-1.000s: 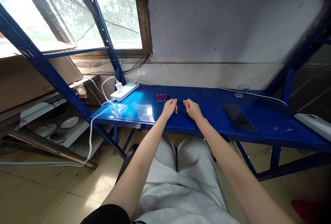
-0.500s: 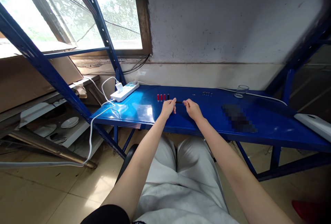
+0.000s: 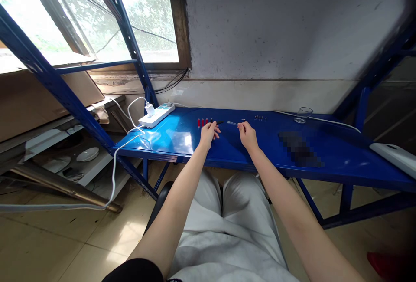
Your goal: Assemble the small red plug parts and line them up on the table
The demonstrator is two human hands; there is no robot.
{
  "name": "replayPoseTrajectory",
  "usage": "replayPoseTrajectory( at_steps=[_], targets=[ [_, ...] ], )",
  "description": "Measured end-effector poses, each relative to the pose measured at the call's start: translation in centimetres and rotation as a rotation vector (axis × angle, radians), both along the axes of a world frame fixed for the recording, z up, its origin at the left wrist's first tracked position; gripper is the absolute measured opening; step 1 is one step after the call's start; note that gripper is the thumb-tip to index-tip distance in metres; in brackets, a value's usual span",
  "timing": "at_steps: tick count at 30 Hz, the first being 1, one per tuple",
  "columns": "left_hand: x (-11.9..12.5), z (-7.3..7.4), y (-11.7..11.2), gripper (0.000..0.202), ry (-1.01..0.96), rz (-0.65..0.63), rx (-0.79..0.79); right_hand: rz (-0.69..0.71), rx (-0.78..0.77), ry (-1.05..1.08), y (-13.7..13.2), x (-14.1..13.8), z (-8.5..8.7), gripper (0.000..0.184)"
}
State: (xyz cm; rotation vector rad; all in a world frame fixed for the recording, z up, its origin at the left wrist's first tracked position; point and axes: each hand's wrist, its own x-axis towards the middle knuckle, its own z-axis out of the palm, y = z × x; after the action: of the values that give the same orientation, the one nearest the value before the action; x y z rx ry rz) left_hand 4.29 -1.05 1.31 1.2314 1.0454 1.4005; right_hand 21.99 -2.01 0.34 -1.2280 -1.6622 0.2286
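Both my hands rest on the blue metal table (image 3: 182, 136). My left hand (image 3: 209, 131) is closed, its fingertips pinching a small black piece (image 3: 219, 122) beside a row of small red and black pieces (image 3: 203, 122) standing upright. My right hand (image 3: 247, 133) is closed in a pinch on a thin pale rod (image 3: 232, 123) that points left toward the black piece. A short gap separates the rod from the black piece.
A white power strip (image 3: 157, 114) with a plugged charger and cable lies at the table's back left. Several tiny dark parts (image 3: 260, 118) sit at the back, a clear glass (image 3: 303, 114) further right. A dark blurred object (image 3: 299, 148) and a white device (image 3: 393, 154) lie to the right.
My hands were joined on one short dark item; they have moved forward and apart, the black piece staying with the left hand and the thin rod with the right.
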Motion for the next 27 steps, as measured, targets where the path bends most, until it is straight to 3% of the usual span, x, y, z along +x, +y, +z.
replayPoseTrajectory(
  at_steps=[3, 8, 16, 21, 27],
  targets=[
    [0.1, 0.1, -0.2, 0.027, 0.023, -0.031, 0.012, 0.026, 0.000, 0.073, 0.0, -0.1, 0.1, 0.031],
    [0.4, 0.0, -0.3, 0.030, 0.120, -0.216, 0.025, 0.161, -0.023, 0.020, 0.0, -0.9, -0.2, 0.024],
    [0.2, -0.5, 0.2, 0.031, 0.104, -0.215, 0.069, 0.252, -0.136, -0.156, 0.1, -1.3, -0.5, 0.019],
    [0.4, -0.8, 0.4, 0.032, 0.130, -0.219, 0.085, 0.261, -0.120, -0.233, 0.0, -1.5, -0.4, 0.020],
    [0.5, -1.3, 0.6, 0.035, 0.193, -0.270, 0.158, 0.284, -0.062, -0.183, 0.1, -1.5, -0.4, 0.025]
  ],
)
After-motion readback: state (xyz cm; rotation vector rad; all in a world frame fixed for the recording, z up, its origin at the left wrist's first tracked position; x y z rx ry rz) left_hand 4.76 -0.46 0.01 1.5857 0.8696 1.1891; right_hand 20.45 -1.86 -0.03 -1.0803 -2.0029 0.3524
